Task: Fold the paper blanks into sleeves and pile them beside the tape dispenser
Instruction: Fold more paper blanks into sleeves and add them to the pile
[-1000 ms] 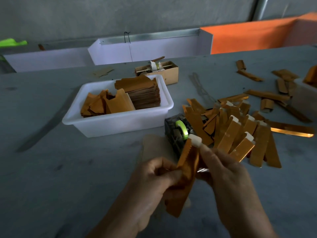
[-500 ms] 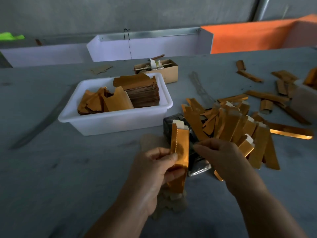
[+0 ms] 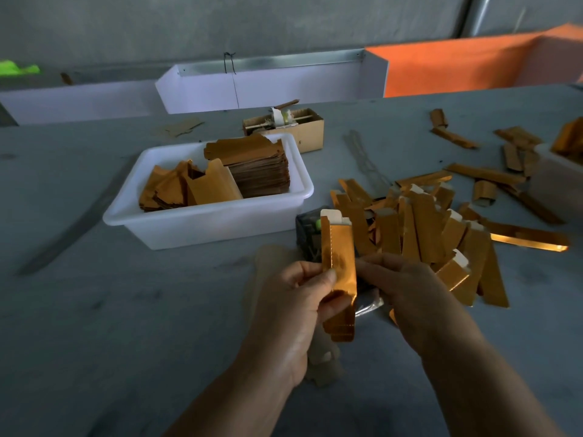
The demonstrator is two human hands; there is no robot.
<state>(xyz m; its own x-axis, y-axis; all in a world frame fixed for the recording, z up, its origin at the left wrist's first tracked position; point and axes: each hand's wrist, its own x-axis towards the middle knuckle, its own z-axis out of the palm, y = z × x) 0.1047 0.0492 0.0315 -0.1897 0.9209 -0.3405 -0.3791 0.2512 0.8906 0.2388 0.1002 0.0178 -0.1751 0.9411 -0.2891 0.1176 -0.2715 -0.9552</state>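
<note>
A folded gold sleeve [image 3: 339, 266] was held upright above the grey tabletop [image 3: 126, 310], its white end flap at the top. It was pinched by the left hand [image 3: 293, 307], thumb across its front and fingers curled behind. The right hand [image 3: 407, 288] was curled at the sleeve's right edge; whether that edge was actually gripped could not be told, since the fingertips were hidden behind the sleeve. Directly behind the sleeve stood the tape dispenser [image 3: 307, 231] (dark, with a green roll partly visible). Just to its right a loose pile of finished sleeves [image 3: 426, 228] was spread on the tabletop. Farther back and left, a white tub [image 3: 205, 222] was filled with a stack of flat blanks [image 3: 252, 165] and some looser gold pieces. Behind the tub a small cardboard box [image 3: 303, 127] was seen.
</note>
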